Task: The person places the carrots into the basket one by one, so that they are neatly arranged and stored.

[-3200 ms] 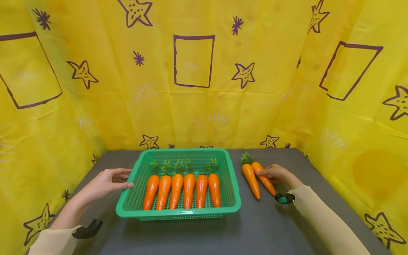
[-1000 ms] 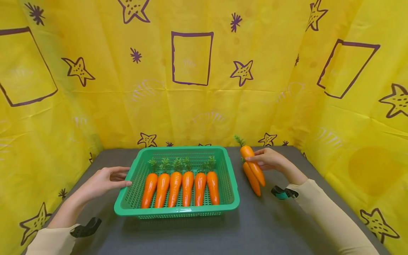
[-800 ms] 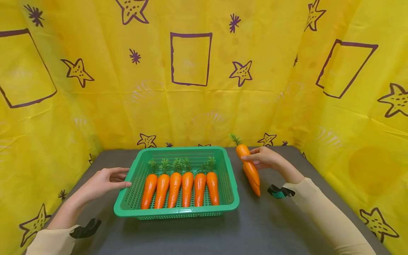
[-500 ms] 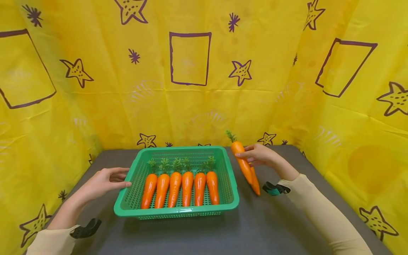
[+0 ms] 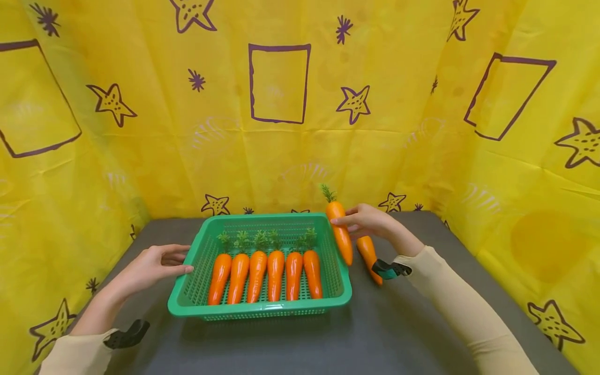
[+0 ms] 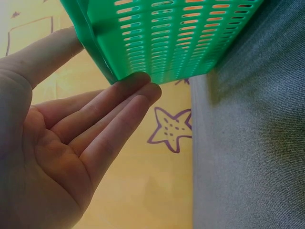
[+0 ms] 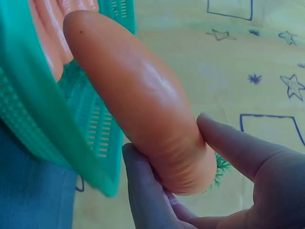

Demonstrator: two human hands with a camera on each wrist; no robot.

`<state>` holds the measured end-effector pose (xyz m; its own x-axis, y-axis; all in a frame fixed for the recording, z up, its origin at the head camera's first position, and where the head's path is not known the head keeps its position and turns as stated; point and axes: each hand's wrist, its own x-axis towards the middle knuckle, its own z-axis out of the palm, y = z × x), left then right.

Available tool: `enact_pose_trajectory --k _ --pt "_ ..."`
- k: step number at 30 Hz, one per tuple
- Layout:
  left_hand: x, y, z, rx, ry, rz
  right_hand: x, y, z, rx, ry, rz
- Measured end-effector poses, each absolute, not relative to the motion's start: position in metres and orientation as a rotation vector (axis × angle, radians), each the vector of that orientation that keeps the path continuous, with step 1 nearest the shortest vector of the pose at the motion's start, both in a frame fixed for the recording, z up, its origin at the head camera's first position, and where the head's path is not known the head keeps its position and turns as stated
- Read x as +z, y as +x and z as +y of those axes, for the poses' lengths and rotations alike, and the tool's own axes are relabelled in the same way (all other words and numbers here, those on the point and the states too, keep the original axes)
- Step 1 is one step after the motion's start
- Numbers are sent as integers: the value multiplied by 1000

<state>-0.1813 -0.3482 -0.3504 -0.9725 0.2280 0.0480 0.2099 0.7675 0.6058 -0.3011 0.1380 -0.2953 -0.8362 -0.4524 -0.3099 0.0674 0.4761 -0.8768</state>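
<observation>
My right hand [image 5: 367, 221] pinches a carrot [image 5: 341, 234] near its leafy top, between thumb and fingers; its tip slants down over the basket's right rim. Seen from the right wrist, this glossy carrot [image 7: 138, 100] hangs beside the basket wall. The green plastic basket [image 5: 262, 311] holds a row of several orange carrots [image 5: 257, 276], leaves pointing to the back. At its left side my left hand [image 5: 152, 268] holds the rim, thumb over it; the left wrist view has the fingers [image 6: 102, 117] nearly straight against the outside. One more carrot [image 5: 367, 252] lies right of the basket, partly hidden by my right wrist.
A dark grey table [image 5: 290, 344] carries everything. Yellow cloth walls [image 5: 281, 156] with purple star drawings rise at the back and both sides. Inside the basket, bare mesh floor shows between the rightmost carrot and the right wall.
My right hand has lifted one of the two loose carrots and brought it left, up to the basket's right rim. The other carrot stays on the table. My left hand keeps its place.
</observation>
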Motion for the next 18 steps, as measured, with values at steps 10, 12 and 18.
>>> enact_pose_trajectory --k 10,12,18 --pt "-349 -180 -348 992 366 2931 -290 -304 110 -1378 -339 2150" --pt "-350 -180 -348 988 354 2932 -290 -304 103 -1376 -336 2140" --pt "-350 -181 -348 990 353 2940 -295 -306 82 -1377 -322 2095"
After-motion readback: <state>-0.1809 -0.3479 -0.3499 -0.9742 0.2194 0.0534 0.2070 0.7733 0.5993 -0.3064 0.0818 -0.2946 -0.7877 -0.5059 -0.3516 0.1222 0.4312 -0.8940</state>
